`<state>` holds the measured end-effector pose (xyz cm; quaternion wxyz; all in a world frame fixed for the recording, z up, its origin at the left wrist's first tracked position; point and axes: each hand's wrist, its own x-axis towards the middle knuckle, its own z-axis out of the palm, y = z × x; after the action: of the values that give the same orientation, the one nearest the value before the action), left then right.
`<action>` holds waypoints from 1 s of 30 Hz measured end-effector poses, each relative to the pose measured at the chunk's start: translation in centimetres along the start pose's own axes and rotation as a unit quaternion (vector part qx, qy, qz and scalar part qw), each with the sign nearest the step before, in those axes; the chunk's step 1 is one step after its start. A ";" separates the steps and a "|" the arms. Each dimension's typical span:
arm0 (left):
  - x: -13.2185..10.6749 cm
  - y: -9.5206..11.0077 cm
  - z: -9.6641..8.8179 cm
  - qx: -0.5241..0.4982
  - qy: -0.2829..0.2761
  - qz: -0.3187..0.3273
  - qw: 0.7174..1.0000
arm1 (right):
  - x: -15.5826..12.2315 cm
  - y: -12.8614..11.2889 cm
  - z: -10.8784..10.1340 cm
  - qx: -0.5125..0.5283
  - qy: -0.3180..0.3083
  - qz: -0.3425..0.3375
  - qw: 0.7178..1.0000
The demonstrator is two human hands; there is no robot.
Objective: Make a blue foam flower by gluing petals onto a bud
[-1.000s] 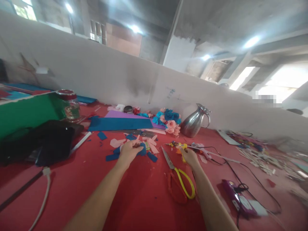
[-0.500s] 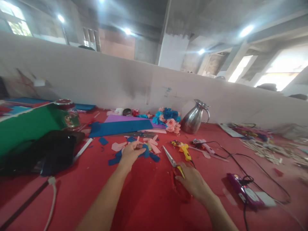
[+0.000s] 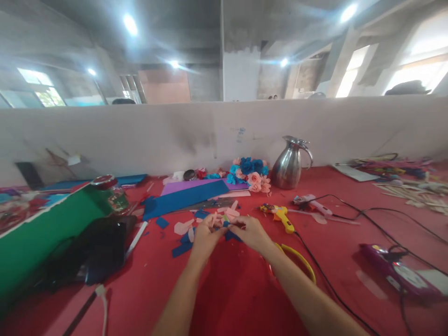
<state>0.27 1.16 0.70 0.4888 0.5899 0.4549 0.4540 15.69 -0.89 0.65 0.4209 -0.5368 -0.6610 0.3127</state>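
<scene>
Between the fingertips of both hands is a small piece of blue paper. My left hand pinches its left side, and my right hand pinches its right side. Under and behind the hands lie pink paper pieces and blue paper scraps. Below my right forearm are the scissors, with only their yellow and red handles showing; the arm hides the rest. A yellow glue gun rests to the right of my right hand.
Behind the scraps lie a blue paper strip and paper flowers. A steel jug stands near the white partition. To the right are a pink glue gun and a purple power strip with cables. A black bag and glass jar sit left.
My right hand has let go of the scissors, which now lie on the table, and has moved left to join my left hand at the blue paper. The view has levelled and shifted.
</scene>
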 end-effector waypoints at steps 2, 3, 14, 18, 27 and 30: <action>-0.3 0.2 0.4 -0.015 -0.002 0.006 1.000 | -0.4 0.5 -0.2 0.024 0.022 0.013 0.999; -0.5 0.3 0.5 -0.029 0.005 0.012 0.999 | -0.5 0.5 -0.5 0.038 0.040 0.021 0.998; -0.6 0.7 0.9 -0.183 0.026 -0.014 0.983 | -0.5 0.3 -1.6 0.368 0.160 0.111 0.909; -1.0 0.8 1.8 -0.212 -0.016 -0.054 0.976 | -0.5 0.1 -1.8 0.389 0.184 0.115 0.895; -1.5 1.1 2.9 -0.268 -0.068 -0.108 0.955 | -0.4 -0.4 -2.2 0.397 0.205 0.124 0.886; -1.5 1.2 2.6 -0.298 -0.070 -0.132 0.943 | -0.4 -0.3 -2.1 0.402 0.204 0.124 0.884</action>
<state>2.70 -0.88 1.46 0.7284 0.3821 0.3369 0.4582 17.50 -1.40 1.76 0.6839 -0.4510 -0.3056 0.4852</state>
